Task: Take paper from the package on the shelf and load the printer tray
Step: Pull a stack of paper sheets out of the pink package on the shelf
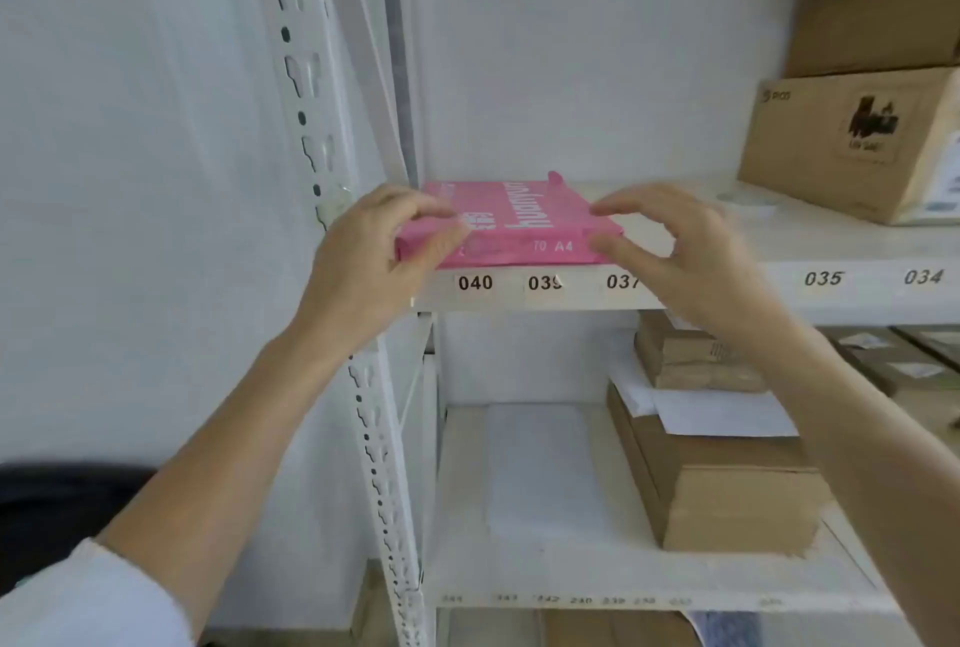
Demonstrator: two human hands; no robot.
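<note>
A flat pink A4 paper package [519, 225] lies at the left end of the white shelf [727, 293], above the labels 040 and 039. My left hand [363, 262] clamps its left front corner, with the fingers on top and the thumb on the front face. At the right front corner is my right hand [691, 257], fingers spread. Its index fingertip reaches the top edge and its thumb tip the front face, without a closed grip. No printer is in view.
A perforated white upright [311, 137] stands just left of the package, against the white wall. Cardboard boxes [857, 142] sit at the shelf's right end. The lower shelf holds a brown box [727, 496] with loose sheets, and a white stack [540, 470].
</note>
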